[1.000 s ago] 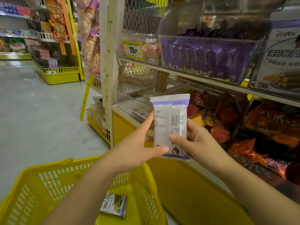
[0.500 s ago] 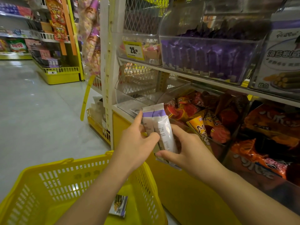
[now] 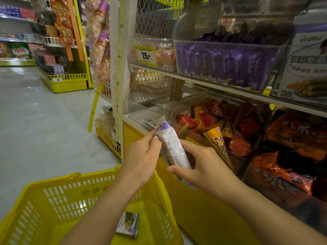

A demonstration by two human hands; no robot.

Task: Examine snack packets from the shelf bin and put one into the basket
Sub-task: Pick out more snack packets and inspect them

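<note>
A white snack packet (image 3: 170,145) with a purple top band is held between both hands, tilted so its top leans left. My left hand (image 3: 141,159) pinches its upper left edge. My right hand (image 3: 200,167) grips its lower end from the right, thumb across the front. Both hands hover just above the right rim of the yellow basket (image 3: 74,191), which hangs at the lower left. One small packet (image 3: 128,224) lies on the basket floor. The clear shelf bin (image 3: 228,62) full of purple packets stands above, on the upper shelf.
A clear bin of red and orange snack cones (image 3: 219,131) sits right behind my hands. An orange bag display (image 3: 292,142) fills the lower right. A clear bin (image 3: 146,103) holding only a label is to the left. The grey aisle floor (image 3: 35,121) opens on the left.
The packet came down from chest height and turned from facing me to edge-on and tilted. Both hands lowered with it toward the basket rim.
</note>
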